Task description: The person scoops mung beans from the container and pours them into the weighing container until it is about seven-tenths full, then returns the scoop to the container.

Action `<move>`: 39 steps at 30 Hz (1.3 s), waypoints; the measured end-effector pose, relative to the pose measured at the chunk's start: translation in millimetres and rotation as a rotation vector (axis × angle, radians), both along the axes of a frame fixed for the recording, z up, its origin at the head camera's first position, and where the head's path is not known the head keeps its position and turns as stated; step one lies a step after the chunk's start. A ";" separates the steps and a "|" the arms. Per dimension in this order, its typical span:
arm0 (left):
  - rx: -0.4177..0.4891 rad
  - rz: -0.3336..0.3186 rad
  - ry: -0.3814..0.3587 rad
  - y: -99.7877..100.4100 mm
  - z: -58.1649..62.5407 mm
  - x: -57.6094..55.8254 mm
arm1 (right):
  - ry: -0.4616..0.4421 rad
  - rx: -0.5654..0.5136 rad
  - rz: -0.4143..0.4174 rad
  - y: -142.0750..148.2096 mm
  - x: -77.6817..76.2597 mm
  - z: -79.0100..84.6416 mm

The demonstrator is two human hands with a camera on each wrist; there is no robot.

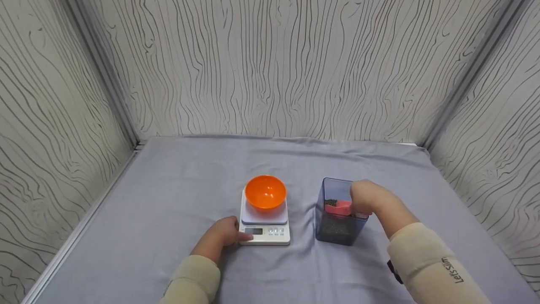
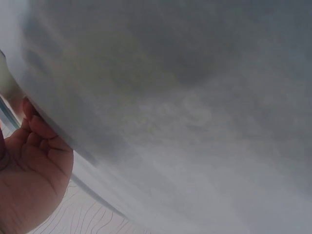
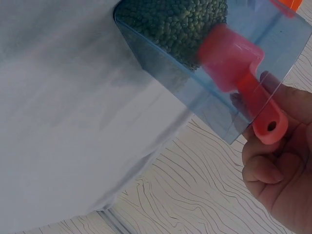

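Pink scoop (image 1: 337, 207), and it's inside the see-through blue container (image 1: 338, 188) on your right, its head down at the green beans (image 3: 170, 22)! Your right hand (image 1: 369, 198) reaches in over the rim, the grip clamped on the scoop's handle, thumb on one side and fingers bent on the other. Your right wrist view shows the handle's end, with its hanging hole, poking out past your fingers. A dark green clump sits by the scoop's head; whether it lies in the scoop or beside it, you can't tell from here.

Across to your left hand (image 1: 225, 232), and that grip is closed on the corner of the white kitchen scale (image 1: 268, 240): thumb over the front left corner, just below the display (image 1: 254, 231), fingers curled at the side. On the weighing plate (image 1: 261, 219) stands the orange bowl (image 1: 265, 194), upright, its shiny inside facing you. Scale and container stand near each other, well apart from the back wall (image 1: 261, 71), on a table (image 1: 181, 190) covered in wrinkled grey cloth. Pale sleeves (image 1: 198, 274) cover both your forearms, the right one lettered.
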State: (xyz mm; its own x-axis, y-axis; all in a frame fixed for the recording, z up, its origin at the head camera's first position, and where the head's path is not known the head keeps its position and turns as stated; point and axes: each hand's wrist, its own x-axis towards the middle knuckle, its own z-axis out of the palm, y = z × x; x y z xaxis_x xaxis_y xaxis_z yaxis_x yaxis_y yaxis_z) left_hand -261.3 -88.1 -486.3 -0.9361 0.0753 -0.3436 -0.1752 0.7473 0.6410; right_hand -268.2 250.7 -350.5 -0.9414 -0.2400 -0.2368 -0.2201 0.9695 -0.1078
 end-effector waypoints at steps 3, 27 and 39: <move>0.006 0.000 0.004 -0.2 0.7 0.9 | 0.030 -0.003 0.009 0.3 -1.1 2.0; 0.008 -0.025 0.046 -2.8 -1.6 3.0 | 0.158 0.181 0.245 -6.9 4.0 25.6; 0.042 -0.021 0.040 -2.7 -4.7 1.3 | 0.108 0.078 0.195 -9.6 1.2 -3.5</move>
